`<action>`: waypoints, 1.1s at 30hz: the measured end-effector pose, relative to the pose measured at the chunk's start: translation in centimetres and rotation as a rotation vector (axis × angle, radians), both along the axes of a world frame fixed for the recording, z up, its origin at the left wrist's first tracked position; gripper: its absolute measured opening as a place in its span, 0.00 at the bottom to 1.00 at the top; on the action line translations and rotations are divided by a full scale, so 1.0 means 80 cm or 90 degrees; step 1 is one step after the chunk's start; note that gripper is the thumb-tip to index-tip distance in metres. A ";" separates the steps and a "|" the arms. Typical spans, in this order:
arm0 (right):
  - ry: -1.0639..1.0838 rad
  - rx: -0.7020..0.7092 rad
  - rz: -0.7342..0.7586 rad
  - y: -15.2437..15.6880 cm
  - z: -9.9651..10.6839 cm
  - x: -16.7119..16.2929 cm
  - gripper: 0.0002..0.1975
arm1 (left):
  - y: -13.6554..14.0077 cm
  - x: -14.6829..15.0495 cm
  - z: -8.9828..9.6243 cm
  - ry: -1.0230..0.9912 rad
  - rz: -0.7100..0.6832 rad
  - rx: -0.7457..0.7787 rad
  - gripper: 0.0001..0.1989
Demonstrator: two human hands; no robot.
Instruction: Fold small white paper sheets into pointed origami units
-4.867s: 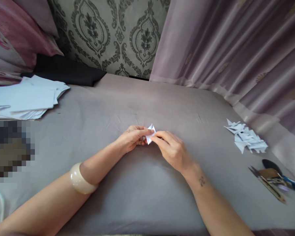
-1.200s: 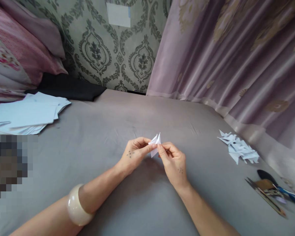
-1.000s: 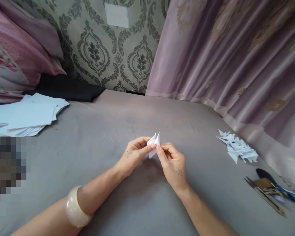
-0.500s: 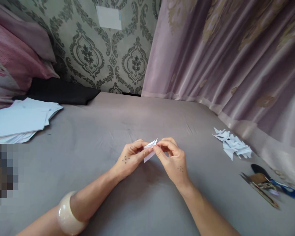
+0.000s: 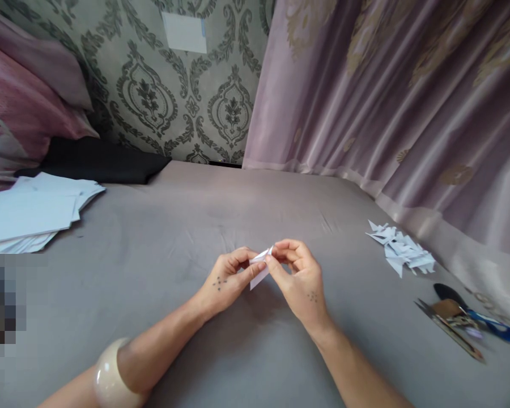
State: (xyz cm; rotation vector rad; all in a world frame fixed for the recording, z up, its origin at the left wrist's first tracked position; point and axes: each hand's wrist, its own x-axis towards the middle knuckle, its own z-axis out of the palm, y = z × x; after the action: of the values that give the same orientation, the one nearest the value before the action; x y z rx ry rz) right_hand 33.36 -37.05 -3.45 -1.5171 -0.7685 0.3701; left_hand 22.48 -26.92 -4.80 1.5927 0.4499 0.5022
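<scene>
A small folded piece of white paper [image 5: 259, 276] is held up between both hands over the grey sheet. My left hand [image 5: 229, 279] pinches its left side, thumb in front and fingers behind. On the other side my right hand [image 5: 300, 277] grips the paper's upper right corner between thumb and fingertips. A pointed flap sticks up by the right fingertips, and a lower corner hangs below the left thumb. The fingertips hide part of the folds. A wide cream bangle [image 5: 113, 377] sits on my left forearm.
To the right lies a pile of small folded white papers [image 5: 403, 249]. Nearer are tweezers [image 5: 446, 328] and a blue-handled tool [image 5: 493, 327]. On the left are a stack of white sheets [image 5: 29, 212] and a black cloth [image 5: 106, 161]. A pink curtain [image 5: 344, 102] hangs along the right.
The fingers of my right hand have shifted slightly at the paper's upper corner, and the paper sits a little lower in view. Both hands keep hold of it.
</scene>
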 end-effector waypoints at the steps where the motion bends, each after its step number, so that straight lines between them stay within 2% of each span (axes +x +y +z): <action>1: -0.002 -0.006 0.001 0.000 0.001 0.000 0.11 | 0.000 0.000 0.001 0.001 0.000 0.001 0.14; 11: -0.029 -0.036 -0.017 -0.003 0.004 0.004 0.11 | -0.001 0.000 0.003 0.017 -0.044 -0.053 0.15; 24: 0.044 -0.072 0.021 -0.004 0.009 0.007 0.13 | 0.000 0.001 -0.003 0.049 -0.023 -0.043 0.15; 26: 0.040 -0.072 0.014 -0.004 0.008 0.008 0.13 | -0.001 0.001 -0.003 0.047 -0.030 -0.074 0.15; 28: 0.046 -0.059 0.006 -0.003 0.007 0.010 0.12 | -0.003 0.001 -0.002 0.049 -0.047 -0.148 0.15; 31: 0.091 -0.008 -0.004 -0.001 0.007 0.016 0.12 | -0.005 0.001 -0.003 0.058 -0.062 -0.264 0.16; 33: 0.119 0.023 -0.003 0.001 0.005 0.019 0.13 | -0.005 0.001 -0.005 0.045 -0.050 -0.301 0.16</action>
State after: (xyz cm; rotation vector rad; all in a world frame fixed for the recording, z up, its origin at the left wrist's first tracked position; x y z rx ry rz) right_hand 34.87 -36.97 -3.03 -1.4276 -0.6216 0.4853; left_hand 22.55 -27.31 -5.22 1.1678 0.5137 0.2544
